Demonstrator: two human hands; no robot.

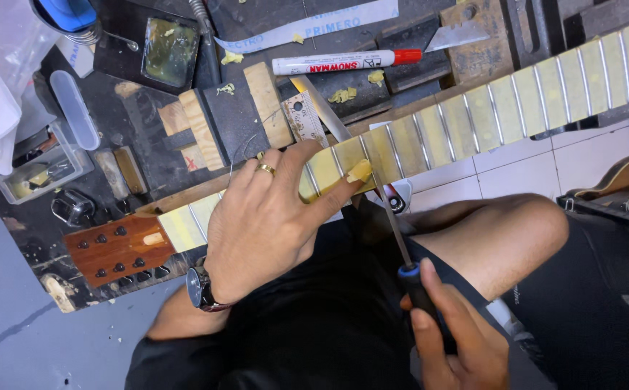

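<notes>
1. While the left hand (pixel 264 224) lies spread, palm down, over the guitar neck (pixel 430 130), its fingers press on the taped fingerboard near the headstock end and its thumb reaches out along the neck's near edge. A ring sits on one finger and a wristwatch (pixel 202 287) on the wrist.
2. Just past the left thumb tip, a curled scrap of yellowish tape (pixel 360 170) lies on the fingerboard between two frets.
3. The right hand (pixel 459 339) is closed around the dark handle of a slim tool (pixel 394 224); the tool's thin metal shaft runs up from this hand to the neck's near edge, ending beside the tape scrap.
4. Left of the left hand, the reddish-brown headstock (pixel 116 249) shows its tuner holes. To the right of both hands the neck stretches away, its frets bare and the spaces between them masked in pale tape.
5. Beyond the left hand's fingers, wooden blocks (pixel 202 126) and a small metal ruler (pixel 301 115) rest on the dark desk (pixel 148 159).
6. Farther off lie a white marker with a red cap (pixel 343 63), more tape scraps, and a clear plastic box (pixel 40 170) far to the left.
</notes>
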